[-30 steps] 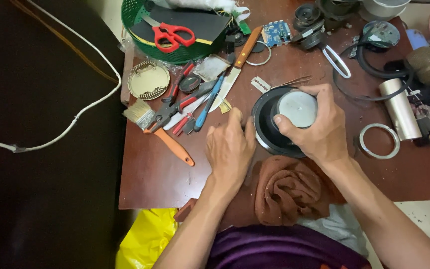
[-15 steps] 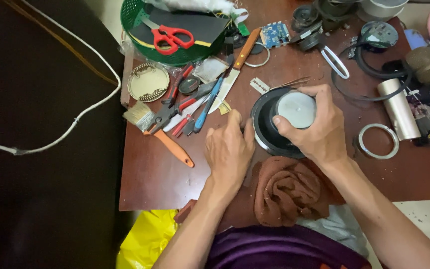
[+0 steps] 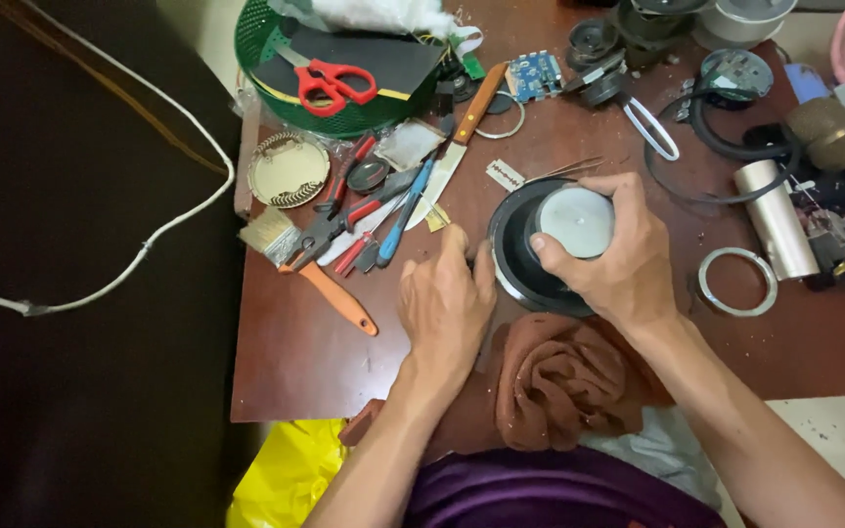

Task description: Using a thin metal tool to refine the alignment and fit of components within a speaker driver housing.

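A: What's being worked on?

B: Black round speaker [image 3: 525, 256], lying flat on the brown table, just above a crumpled brown cloth. Dark rim shows on its left & bottom sides.

A: And the pale bit?

B: Silver-grey magnet cap [image 3: 576, 221], circular, flat top facing up, sitting in the speaker's centre. Right side's covered by fingers, so can't see the whole thing.

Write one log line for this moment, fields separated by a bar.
left hand: on table, touching black ring edge | right hand: gripping grey cylinder inside ring | cloth: near table edge
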